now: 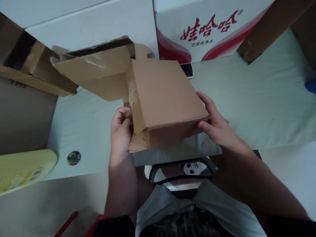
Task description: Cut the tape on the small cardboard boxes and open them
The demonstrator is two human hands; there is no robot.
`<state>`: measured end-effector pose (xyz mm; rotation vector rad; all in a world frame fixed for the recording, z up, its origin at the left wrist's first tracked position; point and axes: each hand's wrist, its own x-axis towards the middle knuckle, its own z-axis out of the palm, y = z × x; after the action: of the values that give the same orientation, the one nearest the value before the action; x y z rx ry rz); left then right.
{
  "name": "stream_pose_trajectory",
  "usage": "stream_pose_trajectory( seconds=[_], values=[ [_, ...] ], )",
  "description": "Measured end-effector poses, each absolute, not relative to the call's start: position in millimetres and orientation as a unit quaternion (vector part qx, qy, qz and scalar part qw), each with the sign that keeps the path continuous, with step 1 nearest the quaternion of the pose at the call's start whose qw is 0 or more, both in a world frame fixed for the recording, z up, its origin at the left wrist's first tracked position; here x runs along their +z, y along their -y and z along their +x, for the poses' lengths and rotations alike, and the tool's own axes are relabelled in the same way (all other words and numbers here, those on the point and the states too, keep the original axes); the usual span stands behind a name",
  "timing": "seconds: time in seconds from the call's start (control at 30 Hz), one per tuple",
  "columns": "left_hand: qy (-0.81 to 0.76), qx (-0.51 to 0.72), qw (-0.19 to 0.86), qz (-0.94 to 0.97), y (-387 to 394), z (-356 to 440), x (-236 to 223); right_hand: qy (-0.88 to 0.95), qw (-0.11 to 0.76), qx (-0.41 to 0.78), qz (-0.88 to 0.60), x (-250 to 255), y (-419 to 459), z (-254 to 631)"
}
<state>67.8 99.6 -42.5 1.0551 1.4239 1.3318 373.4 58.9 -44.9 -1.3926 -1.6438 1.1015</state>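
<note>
I hold a small brown cardboard box (165, 95) above the pale surface (247, 98), tilted toward me. My left hand (120, 131) is closed on the box's left side flap near a torn tape patch. My right hand (214, 121) grips the box's right front corner, thumb on the front face and fingers on top. A larger opened cardboard flap (98, 70) spreads out to the left behind the box.
A white carton with red characters (204, 29) stands at the back, a phone (187, 69) lying in front of it. Brown cartons (22, 108) crowd the left and another (269, 26) the top right. A round sticker (74, 158) and a yellow object (22, 168) lie lower left.
</note>
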Motion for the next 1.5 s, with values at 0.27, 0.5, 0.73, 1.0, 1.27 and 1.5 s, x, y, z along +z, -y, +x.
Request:
stream_pose_trajectory(
  seconds=[0.27, 0.5, 0.73, 1.0, 1.27, 1.5],
  values=[
    [-0.578, 0.527, 0.449, 0.431, -98.1, 68.4, -40.8, 0.638, 0.367, 0.413, -0.537, -41.8, -60.9, 371.5],
    [-0.58, 0.536, 0.47, 0.393, -96.4, 71.2, -36.1, 0.635, 0.37, 0.412, -0.539, -40.9, -61.3, 371.6],
    [-0.583, 0.537, 0.461, 0.398, -96.5, 68.8, -39.9, 0.64, 0.365, 0.415, -0.534, -39.5, -62.2, 370.8],
    [-0.582, 0.538, 0.464, 0.396, -97.6, 68.7, -38.3, 0.646, 0.375, 0.403, -0.529, -44.2, -61.6, 373.4],
    [-0.582, 0.554, 0.476, 0.358, -97.9, 73.2, -30.6, 0.672, 0.37, 0.408, -0.495, -55.1, -63.5, 380.0],
    [-0.584, 0.548, 0.462, 0.38, -98.6, 71.2, -32.5, 0.669, 0.363, 0.407, -0.504, -54.6, -63.5, 380.0]
  ],
)
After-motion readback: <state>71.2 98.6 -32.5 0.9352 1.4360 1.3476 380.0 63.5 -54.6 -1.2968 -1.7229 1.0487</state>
